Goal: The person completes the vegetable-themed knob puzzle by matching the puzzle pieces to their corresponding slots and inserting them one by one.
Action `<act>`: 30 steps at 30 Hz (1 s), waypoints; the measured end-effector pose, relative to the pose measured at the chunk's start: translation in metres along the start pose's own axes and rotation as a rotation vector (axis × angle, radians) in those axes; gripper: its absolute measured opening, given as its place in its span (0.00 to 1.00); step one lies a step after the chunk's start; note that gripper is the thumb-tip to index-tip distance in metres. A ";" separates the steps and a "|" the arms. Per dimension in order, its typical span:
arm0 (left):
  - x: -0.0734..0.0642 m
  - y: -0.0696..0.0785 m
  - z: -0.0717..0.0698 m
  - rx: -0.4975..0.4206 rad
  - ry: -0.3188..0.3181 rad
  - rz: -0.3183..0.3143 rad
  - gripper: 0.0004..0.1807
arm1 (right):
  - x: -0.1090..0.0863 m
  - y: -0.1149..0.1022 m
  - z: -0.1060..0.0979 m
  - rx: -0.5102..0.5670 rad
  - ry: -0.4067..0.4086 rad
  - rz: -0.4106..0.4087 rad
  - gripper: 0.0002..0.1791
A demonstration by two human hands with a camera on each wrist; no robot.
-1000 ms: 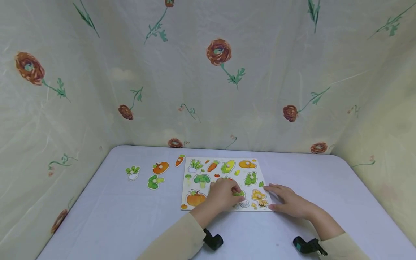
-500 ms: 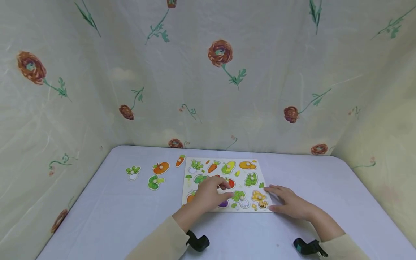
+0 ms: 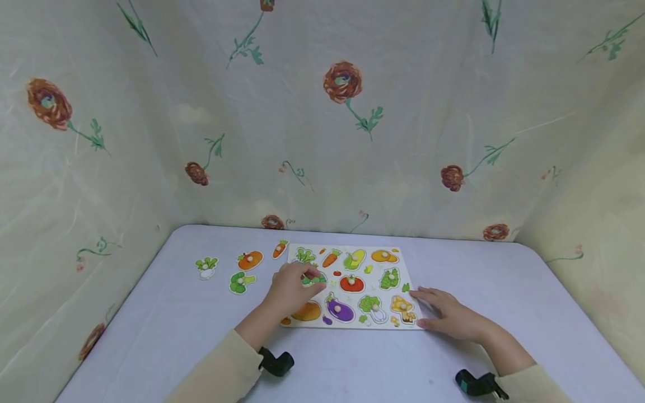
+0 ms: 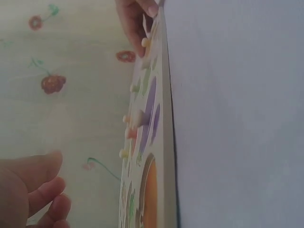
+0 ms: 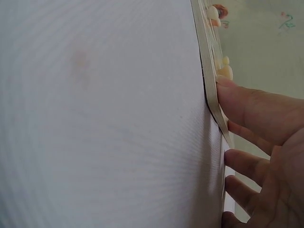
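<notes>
A white knob puzzle board [image 3: 373, 286] with vegetable pictures lies on the table. My left hand [image 3: 288, 292] hovers over its left side, covering part of the printed broccoli and pumpkin [image 3: 307, 312]. In the left wrist view its fingers [image 4: 40, 166] are loosely bent with nothing between them. My right hand [image 3: 450, 314] rests at the board's right edge, thumb [image 5: 251, 107] and fingertips touching it. Knobbed pieces sit in the board, among them the eggplant [image 3: 341, 312], the tomato [image 3: 351, 285] and the bok choy [image 3: 370, 304].
Loose pieces lie left of the board: a white turnip [image 3: 206, 275], a pumpkin [image 3: 250, 260], a broccoli [image 3: 238, 284] and a carrot [image 3: 279, 250]. A flowered cloth [image 3: 403, 123] hangs behind and beside the white table [image 3: 166, 313].
My left hand has moved left, from over the bok choy piece to the board's left side, uncovering the eggplant and tomato. My right hand has stayed in place.
</notes>
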State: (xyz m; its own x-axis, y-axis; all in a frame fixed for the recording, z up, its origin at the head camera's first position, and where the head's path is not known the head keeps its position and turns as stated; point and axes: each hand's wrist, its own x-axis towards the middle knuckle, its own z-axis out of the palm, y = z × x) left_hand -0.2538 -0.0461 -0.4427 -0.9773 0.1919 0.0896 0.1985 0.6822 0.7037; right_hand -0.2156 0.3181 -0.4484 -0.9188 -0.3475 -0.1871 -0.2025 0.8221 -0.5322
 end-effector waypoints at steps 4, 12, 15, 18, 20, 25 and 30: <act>0.002 -0.009 -0.010 0.028 0.027 -0.007 0.13 | -0.001 0.000 0.000 0.003 0.004 0.000 0.41; 0.010 -0.033 -0.023 0.047 0.105 -0.097 0.15 | 0.000 0.001 0.001 0.006 -0.001 0.006 0.41; 0.014 -0.042 -0.027 0.064 0.134 -0.108 0.16 | 0.000 0.002 0.002 0.006 -0.005 0.005 0.41; 0.019 -0.051 -0.030 0.075 0.143 -0.107 0.17 | 0.000 0.002 0.001 0.005 -0.006 0.003 0.41; 0.024 -0.055 -0.032 0.078 0.149 -0.112 0.18 | 0.000 0.002 0.001 0.003 -0.004 -0.001 0.41; 0.037 -0.063 -0.035 0.093 0.177 -0.144 0.20 | 0.001 0.003 0.002 0.006 -0.005 0.007 0.41; 0.051 -0.068 -0.035 0.094 0.187 -0.189 0.19 | 0.001 0.003 0.002 0.003 -0.008 0.013 0.41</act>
State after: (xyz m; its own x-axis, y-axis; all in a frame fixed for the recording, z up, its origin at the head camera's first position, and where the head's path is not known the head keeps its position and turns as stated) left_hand -0.3200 -0.1073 -0.4607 -0.9926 -0.0723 0.0977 0.0091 0.7573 0.6530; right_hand -0.2167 0.3197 -0.4519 -0.9184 -0.3410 -0.2008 -0.1900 0.8251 -0.5322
